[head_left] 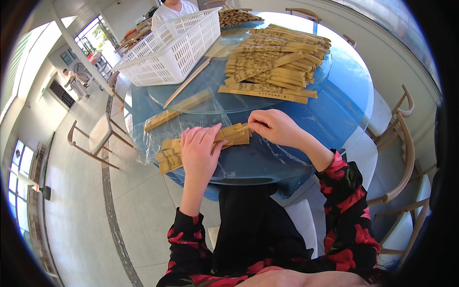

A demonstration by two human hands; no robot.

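My left hand (201, 143) lies over a small stack of printed brown paper sleeves (171, 160) at the table's near edge. Its fingers and thumb hold the top paper sleeve (231, 132), which slants up to the right. At that sleeve's right end, my right hand (276, 127) is closed in a pinch. A thin pale piece shows between its fingertips and the sleeve, too small to name. Just beyond my left hand, a long brown sleeve (162, 119) rests on clear plastic film. A pair of thin wooden chopsticks (187, 82) lies farther back.
A big pile of brown sleeves (277, 57) covers the turntable, with another heap (236, 17) behind it. A white perforated basket (177, 52) stands at the back left. A person (172, 12) sits beyond it. Wooden chairs (99, 136) surround the round blue-covered table (344, 103).
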